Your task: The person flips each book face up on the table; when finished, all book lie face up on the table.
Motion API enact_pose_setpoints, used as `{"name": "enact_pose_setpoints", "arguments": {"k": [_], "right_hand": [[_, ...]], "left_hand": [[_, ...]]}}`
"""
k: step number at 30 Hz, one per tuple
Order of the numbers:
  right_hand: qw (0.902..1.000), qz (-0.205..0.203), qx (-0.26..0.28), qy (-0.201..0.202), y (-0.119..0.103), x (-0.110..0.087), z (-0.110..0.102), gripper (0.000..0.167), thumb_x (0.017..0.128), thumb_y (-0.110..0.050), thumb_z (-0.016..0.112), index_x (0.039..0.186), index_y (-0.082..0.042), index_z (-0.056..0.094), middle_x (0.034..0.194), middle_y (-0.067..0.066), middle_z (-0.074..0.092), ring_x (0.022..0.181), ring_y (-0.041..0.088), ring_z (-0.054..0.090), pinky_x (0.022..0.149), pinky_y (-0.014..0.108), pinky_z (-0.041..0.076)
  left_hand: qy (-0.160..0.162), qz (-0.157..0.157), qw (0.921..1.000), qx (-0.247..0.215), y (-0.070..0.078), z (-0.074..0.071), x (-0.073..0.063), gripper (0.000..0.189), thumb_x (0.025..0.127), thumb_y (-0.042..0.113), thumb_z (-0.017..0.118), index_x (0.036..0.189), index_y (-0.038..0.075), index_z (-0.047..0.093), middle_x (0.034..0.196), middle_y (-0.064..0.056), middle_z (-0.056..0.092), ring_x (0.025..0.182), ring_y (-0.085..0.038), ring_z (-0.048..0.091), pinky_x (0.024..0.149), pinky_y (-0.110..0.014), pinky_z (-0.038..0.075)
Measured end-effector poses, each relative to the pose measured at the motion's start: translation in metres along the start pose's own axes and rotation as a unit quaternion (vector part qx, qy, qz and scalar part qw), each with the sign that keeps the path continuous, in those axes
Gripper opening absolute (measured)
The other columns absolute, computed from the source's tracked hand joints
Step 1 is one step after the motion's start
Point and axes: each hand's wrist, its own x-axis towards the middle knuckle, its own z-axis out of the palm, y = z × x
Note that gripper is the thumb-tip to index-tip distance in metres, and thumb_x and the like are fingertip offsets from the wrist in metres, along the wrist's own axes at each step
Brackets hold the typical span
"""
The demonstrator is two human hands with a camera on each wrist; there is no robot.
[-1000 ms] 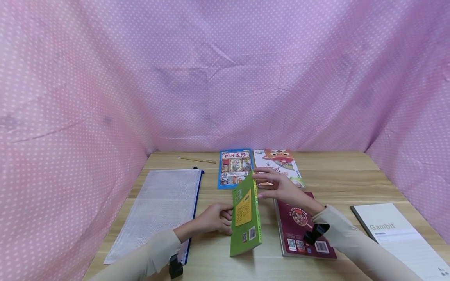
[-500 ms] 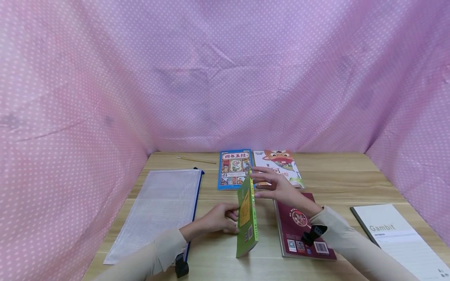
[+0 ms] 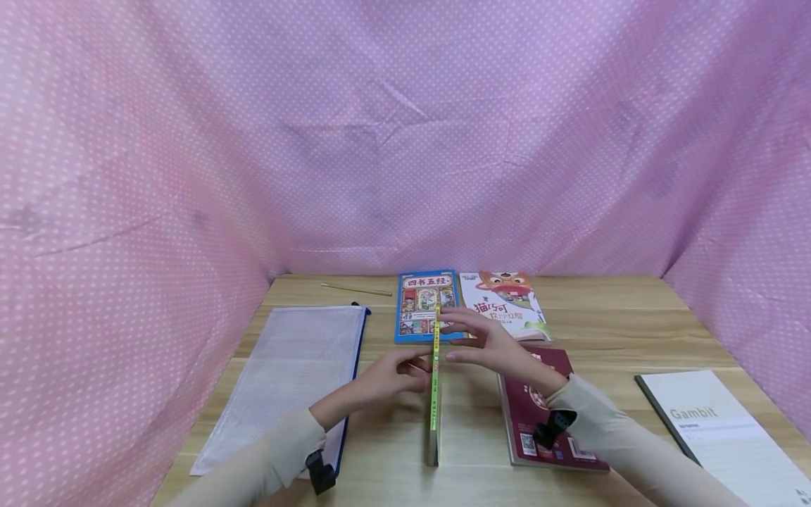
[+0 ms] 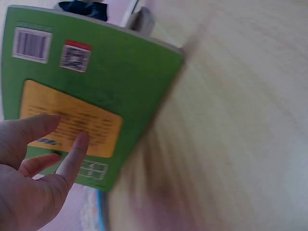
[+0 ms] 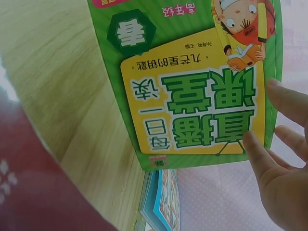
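A thin green book (image 3: 434, 405) stands on edge, spine facing me, between my two hands. My left hand (image 3: 394, 380) is on its left side; in the left wrist view, extended fingers (image 4: 74, 156) touch the back cover around its orange panel. On the other side, my right hand (image 3: 491, 346) has its fingers spread, with the tips at the front cover near its edge in the right wrist view. That cover (image 5: 192, 106) shows large green characters on yellow and a cartoon child. Whether the book's lower edge bears on the table is hard to tell.
A mesh zip pouch (image 3: 285, 380) lies left, a pencil (image 3: 356, 289) behind it. At the back lie a blue-bordered book (image 3: 426, 289) and a white cartoon book (image 3: 507, 303). A maroon book (image 3: 526, 429) lies under my right forearm; a Gambit notebook (image 3: 728, 422) is far right.
The green book has swung from showing its back cover to standing edge-on, its spine moving left. My right hand has moved left with it, and the left fingers now lie against the back cover.
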Motion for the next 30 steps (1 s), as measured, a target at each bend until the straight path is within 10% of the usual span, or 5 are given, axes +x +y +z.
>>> {"name": "enact_pose_setpoints", "arguments": {"k": [8,30], "right_hand": [[0.9998,-0.011,0.006,-0.018,0.003,0.002,0.006,0.062,0.093,-0.002,0.071,0.151,-0.004,0.047,0.159,0.02,0.039,0.135,0.049,0.051,0.103,0.042,0.056],[0.9953,-0.004,-0.08,-0.055,0.008,0.016,0.027,0.07,0.09,-0.009,0.077,0.153,-0.015,0.047,0.154,0.016,0.049,0.128,0.04,0.06,0.1,0.054,0.056]], "left_hand": [[-0.005,0.003,0.994,-0.109,0.024,-0.016,-0.009,0.056,0.106,0.02,0.056,0.158,0.01,0.037,0.124,-0.021,0.064,0.108,-0.02,0.069,0.097,-0.049,0.059],[0.021,-0.011,0.9986,-0.048,0.028,-0.044,-0.027,0.071,0.096,0.022,0.072,0.158,0.013,0.039,0.137,-0.022,0.058,0.121,-0.029,0.066,0.095,-0.038,0.06]]}}
